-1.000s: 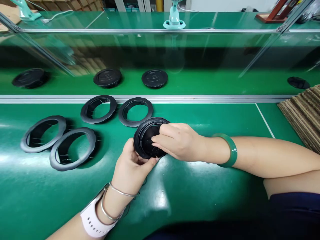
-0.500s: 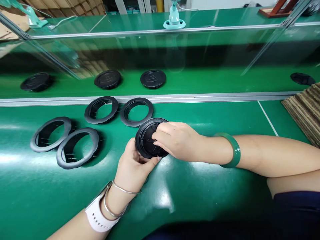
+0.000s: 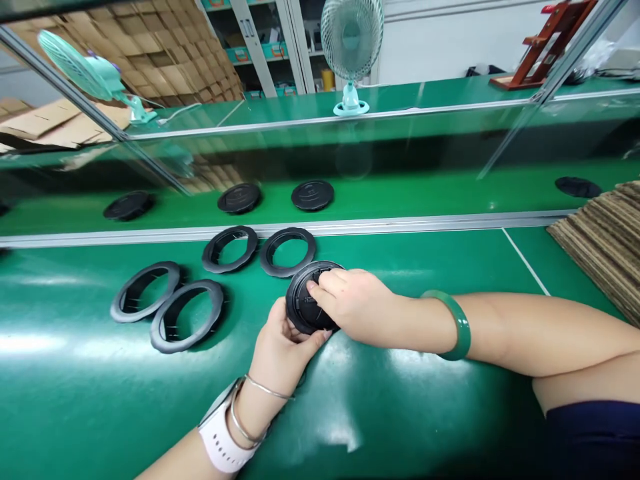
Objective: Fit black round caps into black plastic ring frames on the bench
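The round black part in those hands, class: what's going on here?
The person's left hand holds a round black plastic-looking part by its edge. The right hand has its fingers bent over the part's recessed face; whether they grip anything is hidden. Four black rings lie on the glossy green tabletop nearby. Round black discs lie on a green strip past the silver metal rail.

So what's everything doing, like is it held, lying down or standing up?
Black round part: held, tilted
Left hand: holding its edge
Right hand: curled over its face
Four black rings: lying down
Far black discs: lying down
Middle fan: standing up, spinning unclear
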{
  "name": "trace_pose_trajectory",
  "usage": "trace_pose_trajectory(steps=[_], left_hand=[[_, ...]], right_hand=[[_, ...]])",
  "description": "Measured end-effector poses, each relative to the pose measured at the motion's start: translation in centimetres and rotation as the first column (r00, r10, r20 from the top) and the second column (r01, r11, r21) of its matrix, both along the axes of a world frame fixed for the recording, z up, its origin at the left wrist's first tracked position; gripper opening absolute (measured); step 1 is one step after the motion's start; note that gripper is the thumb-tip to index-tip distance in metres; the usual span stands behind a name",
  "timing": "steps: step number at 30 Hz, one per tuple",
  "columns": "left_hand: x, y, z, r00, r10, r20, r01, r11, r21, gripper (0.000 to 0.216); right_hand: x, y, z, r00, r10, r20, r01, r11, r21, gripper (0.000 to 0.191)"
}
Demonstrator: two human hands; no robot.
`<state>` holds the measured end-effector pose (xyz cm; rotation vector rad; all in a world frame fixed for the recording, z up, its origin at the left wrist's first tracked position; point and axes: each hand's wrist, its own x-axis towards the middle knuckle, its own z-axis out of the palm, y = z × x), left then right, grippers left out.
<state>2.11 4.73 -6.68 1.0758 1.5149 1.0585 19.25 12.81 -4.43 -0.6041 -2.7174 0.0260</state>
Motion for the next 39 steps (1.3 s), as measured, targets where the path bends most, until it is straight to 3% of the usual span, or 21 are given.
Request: trace_pose_trajectory(steps=[3,5,6,8,10,11,18,31,33,35,37,39], left_hand=[[-0.2,0.2,-0.2,0.996,0.044,0.073,-0.046,0.998,0.031,0.070],[-0.3,0.3,-0.3,0.992,0.064,0.112,-0.070,0.997,0.044,0.074],[-0.4,0.3,-0.3,0.990,0.069,0.122,-0.074,0.996,0.041,0.077],[-0.5,0.2,-0.3,0.991,0.063,0.118,-0.068,0.997,0.031,0.082],[-0.7,-0.1,-0.3,0.994,0.036,0.103,-0.040,0.998,0.042,0.084],[-0.8,-0.2,-0.3,0.996,0.020,0.090,-0.025,0.998,0.061,0.082],[-1.2,-0.9,-0.5,0.966,-0.001,-0.260,0.026,0.995,0.093,0.054],[-0.6,-0.8,-0.2,0.932,0.039,-0.360,-0.007,0.996,0.089,0.054],[-0.7,-0.8,-0.4,0.936,0.050,-0.348,-0.014,0.994,0.106,0.055],[-0.8,-0.7,-0.5,0.947,0.066,-0.316,-0.028,0.992,0.122,0.055],[-0.9,-0.6,-0.5,0.956,0.071,-0.283,-0.036,0.992,0.125,0.052],[-0.9,-0.4,-0.4,0.963,0.061,-0.262,-0.031,0.993,0.117,0.048]], right_hand=[[0.5,0.8,-0.5,0.952,-0.015,-0.304,-0.004,0.998,-0.062,0.031],[0.7,1.4,-0.9,0.867,-0.163,-0.471,0.045,0.967,-0.251,0.040],[0.7,1.7,-1.1,0.834,-0.258,-0.488,0.059,0.920,-0.387,0.041],[0.4,2.2,-1.5,0.825,-0.390,-0.409,0.051,0.772,-0.633,0.029],[0.1,2.5,-1.8,0.847,-0.413,-0.334,0.018,0.651,-0.759,0.012],[0.0,2.5,-1.9,0.848,-0.416,-0.329,0.001,0.622,-0.783,0.006],[-0.6,2.3,-1.7,0.799,-0.507,-0.323,-0.012,0.524,-0.851,0.016],[-0.7,1.9,-1.9,0.745,-0.566,-0.352,0.037,0.562,-0.827,0.028],[-0.6,2.1,-2.1,0.746,-0.559,-0.362,-0.049,0.496,-0.867,0.023],[-0.5,2.3,-2.1,0.770,-0.501,-0.395,-0.219,0.373,-0.902,0.022],[-0.3,2.4,-1.9,0.799,-0.426,-0.424,-0.336,0.269,-0.903,0.042],[-0.2,2.3,-1.8,0.829,-0.401,-0.389,-0.303,0.263,-0.916,0.052]])
